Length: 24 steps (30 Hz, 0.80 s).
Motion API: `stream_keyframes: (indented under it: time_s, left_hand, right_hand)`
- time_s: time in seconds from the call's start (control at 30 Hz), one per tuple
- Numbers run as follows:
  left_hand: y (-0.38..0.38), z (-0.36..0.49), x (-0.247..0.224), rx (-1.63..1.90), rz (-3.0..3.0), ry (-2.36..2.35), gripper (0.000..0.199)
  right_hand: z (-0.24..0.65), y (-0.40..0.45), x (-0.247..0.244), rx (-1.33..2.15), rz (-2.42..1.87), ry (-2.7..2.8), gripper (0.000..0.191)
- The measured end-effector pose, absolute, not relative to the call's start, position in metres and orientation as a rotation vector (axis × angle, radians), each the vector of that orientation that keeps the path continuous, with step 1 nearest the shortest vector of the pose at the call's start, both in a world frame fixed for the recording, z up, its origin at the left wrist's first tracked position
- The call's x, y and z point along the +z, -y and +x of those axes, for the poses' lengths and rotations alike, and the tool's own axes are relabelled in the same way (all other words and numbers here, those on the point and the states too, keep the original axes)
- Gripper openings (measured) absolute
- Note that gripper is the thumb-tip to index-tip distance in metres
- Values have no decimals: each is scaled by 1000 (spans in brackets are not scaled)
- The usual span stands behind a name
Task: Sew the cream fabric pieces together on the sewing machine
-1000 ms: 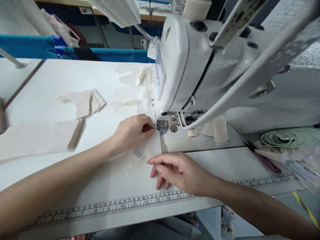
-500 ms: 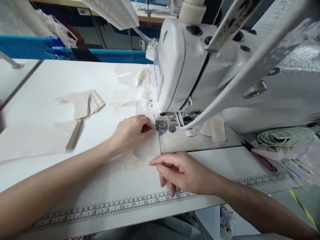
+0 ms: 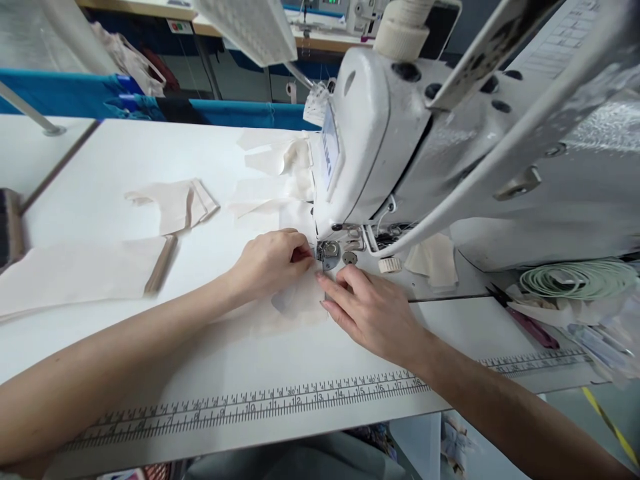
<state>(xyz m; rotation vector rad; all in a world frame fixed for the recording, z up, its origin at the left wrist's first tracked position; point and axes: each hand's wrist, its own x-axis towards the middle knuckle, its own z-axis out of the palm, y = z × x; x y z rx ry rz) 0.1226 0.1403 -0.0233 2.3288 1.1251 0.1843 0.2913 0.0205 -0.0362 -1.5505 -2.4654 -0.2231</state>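
Note:
A thin, pale, see-through fabric piece lies on the white table, its upper end at the presser foot of a sewing machine. My left hand is closed on the fabric just left of the foot, thumb and fingers pinched together and partly hidden. At the fabric's right edge, below the needle plate, is my right hand. Its index finger and thumb are at that edge, with the other fingers bent. Behind the foot, more pale fabric pieces lie along the machine head.
To the left lie a stack of cream fabric pieces and a smaller folded pile. A cream scrap rests on the machine bed. At the right are purple-handled snips and a pale green coil. A printed ruler follows the front edge.
My right hand has moved up and toward the needle area, bringing its fingertips to the fabric's edge. My left hand keeps its pinch near the foot. The view has shifted slightly.

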Motion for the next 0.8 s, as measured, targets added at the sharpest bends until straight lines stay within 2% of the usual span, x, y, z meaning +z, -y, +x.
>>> stream_keyframes:
  time_s: [0.13,0.23,0.33,0.43,0.6,0.8]
  left_hand:
    - [-139,120,-24,188,2395,-1137,15]
    - [-131,109,-19,285,2634,-1114,20]
    - [-115,96,-16,478,2959,-816,25]
    - [-98,88,-23,519,3124,-540,32]
    - [-85,88,-41,468,3181,-588,44]
    - [-86,89,-45,487,3217,-602,45]
  right_hand:
    - [290,-20,-33,-249,-1560,2497,32]
    - [289,-21,-33,-251,-1570,2499,32]
    - [288,-21,-34,-247,-1576,2488,30]
    - [288,-21,-35,-245,-1577,2480,29]
    - [288,-20,-34,-238,-1568,2476,32]
    - [289,-22,-35,-282,-1556,2471,32]
